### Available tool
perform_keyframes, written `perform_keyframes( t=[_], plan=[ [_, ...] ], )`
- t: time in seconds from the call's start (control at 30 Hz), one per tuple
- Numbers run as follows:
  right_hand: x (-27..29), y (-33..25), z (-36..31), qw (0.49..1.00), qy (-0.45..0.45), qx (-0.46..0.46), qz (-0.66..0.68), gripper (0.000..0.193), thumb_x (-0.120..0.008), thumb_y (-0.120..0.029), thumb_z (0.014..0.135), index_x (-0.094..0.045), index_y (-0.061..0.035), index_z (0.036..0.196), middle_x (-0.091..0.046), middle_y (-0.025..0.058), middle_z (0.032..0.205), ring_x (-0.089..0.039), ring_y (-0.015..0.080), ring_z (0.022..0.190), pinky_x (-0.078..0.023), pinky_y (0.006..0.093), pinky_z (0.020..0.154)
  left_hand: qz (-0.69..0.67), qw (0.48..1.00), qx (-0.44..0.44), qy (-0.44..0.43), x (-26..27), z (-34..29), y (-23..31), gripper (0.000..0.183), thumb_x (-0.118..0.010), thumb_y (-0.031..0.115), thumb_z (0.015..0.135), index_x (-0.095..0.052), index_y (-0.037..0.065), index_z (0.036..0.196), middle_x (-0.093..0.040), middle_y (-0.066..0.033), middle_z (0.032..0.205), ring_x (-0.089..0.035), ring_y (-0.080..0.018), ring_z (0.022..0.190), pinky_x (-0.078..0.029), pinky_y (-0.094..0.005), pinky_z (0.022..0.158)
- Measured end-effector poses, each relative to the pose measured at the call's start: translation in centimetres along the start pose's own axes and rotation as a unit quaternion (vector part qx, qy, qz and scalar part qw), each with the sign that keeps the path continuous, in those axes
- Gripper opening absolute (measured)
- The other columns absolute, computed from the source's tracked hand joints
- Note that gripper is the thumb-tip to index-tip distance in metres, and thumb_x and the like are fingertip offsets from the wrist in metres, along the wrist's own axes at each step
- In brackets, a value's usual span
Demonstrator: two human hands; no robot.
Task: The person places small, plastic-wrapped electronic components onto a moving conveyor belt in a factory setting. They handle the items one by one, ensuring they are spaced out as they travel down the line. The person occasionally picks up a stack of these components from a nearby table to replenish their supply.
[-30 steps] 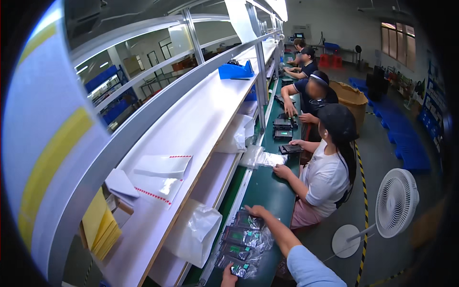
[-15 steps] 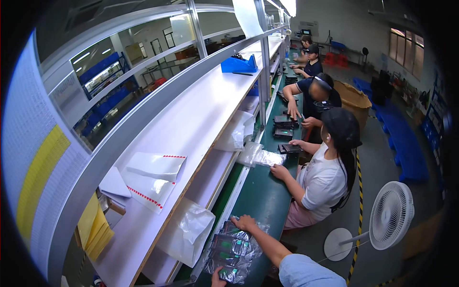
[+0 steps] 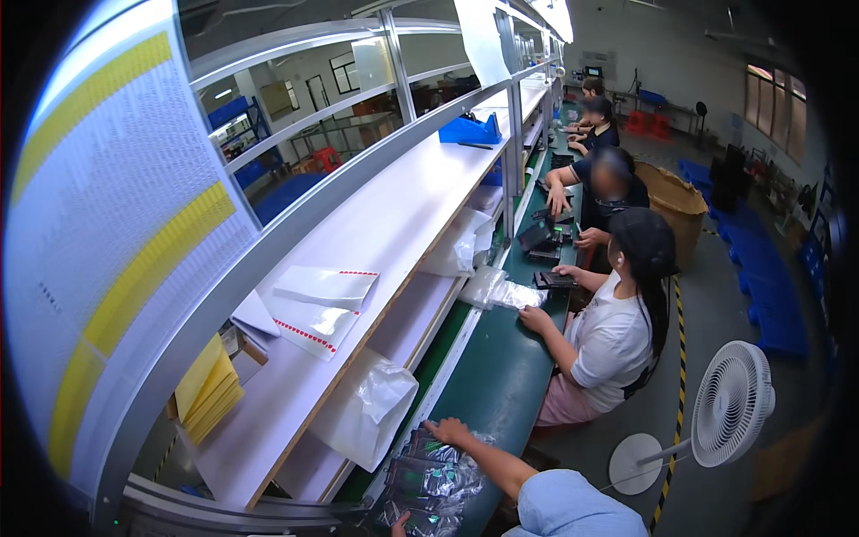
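Several dark flat items in clear plastic bags lie overlapping in a row on the green bench. At the far end of this row, my right hand rests on a bag with its fingers stretched out. My left hand touches the near end at the lower edge of the picture. Only part of it shows, with a finger or thumb extended; the rest is cut off. Neither hand visibly grips anything.
A white plastic bag bulges from the lower shelf beside the row. White envelopes lie on the upper shelf. Ahead, a co-worker in a white shirt handles clear bags. A fan stands to the right.
The view has shifted left, so the scene sits farther right. My hands stay at the two ends of the row. A co-worker farther along has lifted a dark item.
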State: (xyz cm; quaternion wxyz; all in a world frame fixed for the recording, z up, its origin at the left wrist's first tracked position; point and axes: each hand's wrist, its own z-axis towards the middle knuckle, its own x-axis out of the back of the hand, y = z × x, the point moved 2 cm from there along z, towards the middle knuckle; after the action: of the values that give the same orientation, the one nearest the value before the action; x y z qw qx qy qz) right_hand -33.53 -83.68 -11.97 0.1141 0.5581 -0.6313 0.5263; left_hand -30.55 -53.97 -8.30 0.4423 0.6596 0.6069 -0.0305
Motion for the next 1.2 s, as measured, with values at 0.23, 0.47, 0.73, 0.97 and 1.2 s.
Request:
perform_keyframes(
  t=[0.23,0.47,0.73,0.97,1.2],
  plan=[
    [-2.2,-4.0,-8.4,0.846,0.153,0.509,0.032,0.039,-0.056,-0.028,0.074,-0.055,-0.0022,0.103,-0.051,0.0151,0.107,-0.047,0.0299,0.106,-0.038,0.0458,0.087,0.642,0.652,-0.389,-0.104,-1.9,-13.9,4.6,0.043,-0.057,0.010,0.084,-0.045,-0.001,0.124,-0.050,-0.0237,0.113,-0.050,-0.0310,0.107,-0.039,-0.0388,0.093],
    [-9.2,-5.1,-15.6,0.785,0.078,0.573,-0.224,0.033,-0.053,-0.023,0.075,-0.059,-0.0058,0.103,-0.048,0.0110,0.120,-0.036,0.0281,0.122,-0.027,0.0459,0.101,0.267,0.949,-0.167,-0.014,18.4,8.1,-2.5,0.032,-0.063,0.009,0.069,-0.057,0.004,0.099,-0.059,-0.0158,0.101,-0.057,-0.0302,0.096,-0.045,-0.0457,0.086],
    [-8.6,-3.8,-21.2,0.907,-0.097,0.408,-0.032,0.067,-0.061,-0.045,0.075,-0.044,0.0016,0.121,-0.042,0.0204,0.126,-0.036,0.0332,0.122,-0.029,0.0407,0.102,0.528,0.811,-0.088,-0.238,8.1,-10.5,3.7,0.076,-0.064,-0.003,0.060,-0.031,0.002,0.128,-0.044,-0.0155,0.121,-0.043,-0.0249,0.115,-0.036,-0.0336,0.096],
    [-10.1,-4.0,-27.6,0.819,-0.508,0.227,0.139,0.096,-0.067,-0.059,0.067,-0.033,0.0060,0.129,-0.045,0.0182,0.124,-0.046,0.0248,0.113,-0.039,0.0331,0.092,0.432,0.833,0.154,-0.310,6.5,-15.5,8.2,0.102,-0.075,0.008,0.063,-0.008,0.005,0.140,-0.032,-0.0080,0.133,-0.031,-0.0196,0.125,-0.035,-0.0311,0.097],
    [-10.2,-6.8,-30.5,0.742,-0.619,0.167,0.199,0.077,-0.074,-0.038,0.066,-0.042,0.0061,0.121,-0.057,0.0134,0.108,-0.058,0.0202,0.095,-0.048,0.0317,0.080,0.323,0.886,0.006,-0.333,6.8,-18.0,12.8,0.047,-0.066,0.015,0.070,-0.045,0.003,0.110,-0.052,-0.0060,0.100,-0.050,-0.0181,0.094,-0.043,-0.0291,0.076]
  ],
)
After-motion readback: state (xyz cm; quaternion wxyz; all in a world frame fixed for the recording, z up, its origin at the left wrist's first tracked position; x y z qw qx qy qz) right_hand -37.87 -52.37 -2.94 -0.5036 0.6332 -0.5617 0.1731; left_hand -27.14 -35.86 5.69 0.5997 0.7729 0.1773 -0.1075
